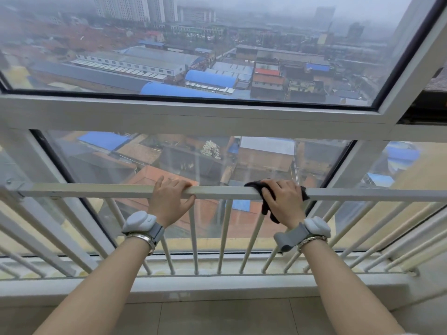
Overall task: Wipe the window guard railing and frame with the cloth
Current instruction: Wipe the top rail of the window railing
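A white window guard railing (96,191) runs across the view, with a flat top rail and several thin vertical bars below it. Behind it stands the white window frame (169,114), closed glass above and below its crossbar. My left hand (169,201) grips the top rail near the middle, fingers curled over it and thumb under. My right hand (283,201) holds a dark cloth (267,207) wrapped over the top rail further right. Part of the cloth hangs down in front of the bars; the rest is hidden under my fingers.
A white sill (217,284) lies below the bars, with tiled floor (217,315) beneath it. At the far right an opening sash (433,97) shows a dark gap. Both wrists carry grey strapped devices and bracelets.
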